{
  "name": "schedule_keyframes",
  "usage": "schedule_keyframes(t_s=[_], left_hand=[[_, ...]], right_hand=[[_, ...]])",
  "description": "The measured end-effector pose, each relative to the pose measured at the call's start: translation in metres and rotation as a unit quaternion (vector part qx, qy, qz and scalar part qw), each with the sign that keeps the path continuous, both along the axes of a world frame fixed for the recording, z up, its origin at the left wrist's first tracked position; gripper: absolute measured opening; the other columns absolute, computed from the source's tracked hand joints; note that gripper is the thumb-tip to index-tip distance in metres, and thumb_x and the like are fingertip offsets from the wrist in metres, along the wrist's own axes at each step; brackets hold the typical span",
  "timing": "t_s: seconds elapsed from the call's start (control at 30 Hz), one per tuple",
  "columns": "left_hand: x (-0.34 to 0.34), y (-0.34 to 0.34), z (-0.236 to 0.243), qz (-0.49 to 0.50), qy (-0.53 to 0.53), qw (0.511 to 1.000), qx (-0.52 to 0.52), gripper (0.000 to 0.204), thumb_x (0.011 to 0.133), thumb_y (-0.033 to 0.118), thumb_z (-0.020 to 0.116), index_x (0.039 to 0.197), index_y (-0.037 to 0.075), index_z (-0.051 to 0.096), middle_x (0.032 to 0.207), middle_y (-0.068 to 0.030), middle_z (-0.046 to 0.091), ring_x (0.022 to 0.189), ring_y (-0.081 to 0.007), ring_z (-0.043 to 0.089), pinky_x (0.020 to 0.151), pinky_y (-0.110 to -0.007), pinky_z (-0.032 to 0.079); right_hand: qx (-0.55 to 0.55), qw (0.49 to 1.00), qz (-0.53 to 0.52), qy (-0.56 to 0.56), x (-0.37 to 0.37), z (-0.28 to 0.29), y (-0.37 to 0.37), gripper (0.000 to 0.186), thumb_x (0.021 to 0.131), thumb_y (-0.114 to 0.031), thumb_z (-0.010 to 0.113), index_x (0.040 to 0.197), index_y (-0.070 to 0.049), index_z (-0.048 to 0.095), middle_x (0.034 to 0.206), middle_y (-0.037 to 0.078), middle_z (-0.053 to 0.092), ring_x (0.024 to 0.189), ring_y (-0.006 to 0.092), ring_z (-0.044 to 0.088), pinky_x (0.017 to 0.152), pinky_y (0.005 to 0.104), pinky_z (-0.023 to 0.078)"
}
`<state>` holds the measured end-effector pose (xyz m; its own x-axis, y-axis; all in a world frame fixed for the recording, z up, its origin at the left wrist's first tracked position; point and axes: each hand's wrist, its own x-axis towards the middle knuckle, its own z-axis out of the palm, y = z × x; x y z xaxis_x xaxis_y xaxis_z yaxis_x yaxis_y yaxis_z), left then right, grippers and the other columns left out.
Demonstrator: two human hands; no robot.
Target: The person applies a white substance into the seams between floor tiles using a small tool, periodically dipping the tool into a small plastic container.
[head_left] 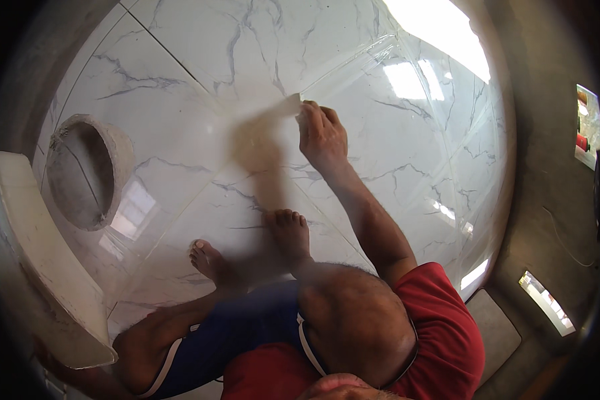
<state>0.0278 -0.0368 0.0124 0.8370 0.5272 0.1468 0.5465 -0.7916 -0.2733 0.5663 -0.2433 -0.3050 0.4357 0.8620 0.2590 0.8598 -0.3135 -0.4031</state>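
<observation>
My right hand [323, 133] reaches out over the glossy tiled floor [200, 127]. Its fingers are pinched round a small flat pale piece, perhaps a scraper blade [292, 105], whose edge is at the floor near a tile joint. A blurred brown patch lies to the left of this hand, and I cannot tell whether it is a reflection or a smear. At lower left, part of my left arm [80, 379] passes behind a cream plastic container [53, 250] that stands tilted close by. My left hand and its fingers are hidden there.
A round grey-crusted tub [121, 157] stands on the floor at left. My bare feet [290, 233] are on the tiles, knees bent. Clear film-like strips [353, 67] run along some joints. A dark grey wall [543, 173] with bright openings rises at right.
</observation>
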Motion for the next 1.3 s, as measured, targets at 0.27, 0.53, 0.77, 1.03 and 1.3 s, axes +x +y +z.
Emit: schedule_keyframes(t_s=[0.27, 0.53, 0.77, 1.03, 1.3], left_hand=[[-0.005, 0.000, 0.004, -0.006, -0.003, 1.000, 0.002, 0.056, 0.090, 0.034, 0.077, 0.136, 0.007, 0.058, 0.141, -0.0237, 0.057, 0.127, -0.0446, 0.058, 0.104, -0.056, 0.048], [0.002, -0.003, 0.004, -0.005, -0.011, 1.000, 0.012, 0.056, 0.089, 0.031, 0.079, 0.135, 0.006, 0.059, 0.140, -0.0231, 0.058, 0.127, -0.0439, 0.057, 0.105, -0.056, 0.047], [-0.008, 0.002, 0.007, -0.019, 0.025, 0.999, 0.032, 0.057, 0.093, 0.040, 0.075, 0.138, 0.009, 0.057, 0.138, -0.0217, 0.060, 0.124, -0.0457, 0.059, 0.101, -0.060, 0.048], [-0.004, -0.009, 0.007, -0.001, -0.025, 1.000, -0.008, 0.053, 0.089, 0.024, 0.080, 0.134, 0.005, 0.058, 0.140, -0.0234, 0.057, 0.129, -0.0422, 0.056, 0.108, -0.052, 0.046], [-0.001, -0.020, 0.001, 0.008, -0.026, 1.000, -0.002, 0.052, 0.090, 0.022, 0.077, 0.133, 0.003, 0.056, 0.138, -0.0239, 0.057, 0.128, -0.0424, 0.055, 0.108, -0.052, 0.045]], right_hand=[[0.125, 0.979, -0.139, 0.078, 0.062, 0.009, 0.005, 0.020, 0.093, -0.006, 0.073, 0.111, -0.002, 0.064, 0.094, 0.015, 0.074, 0.085, 0.0321, 0.071, 0.075, 0.0400, 0.057], [0.083, 0.958, -0.274, 0.013, 0.228, -0.007, 0.005, 0.023, 0.092, -0.016, 0.076, 0.111, -0.008, 0.067, 0.101, 0.015, 0.077, 0.093, 0.0333, 0.075, 0.082, 0.0428, 0.057], [0.039, 0.990, -0.122, -0.058, 0.188, -0.018, 0.006, 0.020, 0.094, -0.015, 0.071, 0.111, -0.006, 0.065, 0.096, 0.013, 0.075, 0.090, 0.0346, 0.071, 0.082, 0.0445, 0.055], [0.020, 0.999, 0.028, -0.021, 0.008, -0.005, 0.002, 0.021, 0.095, -0.008, 0.067, 0.115, -0.004, 0.060, 0.113, 0.012, 0.071, 0.093, 0.0325, 0.068, 0.082, 0.0412, 0.056], [-0.027, 0.993, 0.110, 0.010, -0.071, 0.005, 0.002, 0.035, 0.085, -0.006, 0.071, 0.117, -0.004, 0.057, 0.121, 0.012, 0.066, 0.094, 0.0301, 0.067, 0.071, 0.0372, 0.059]])
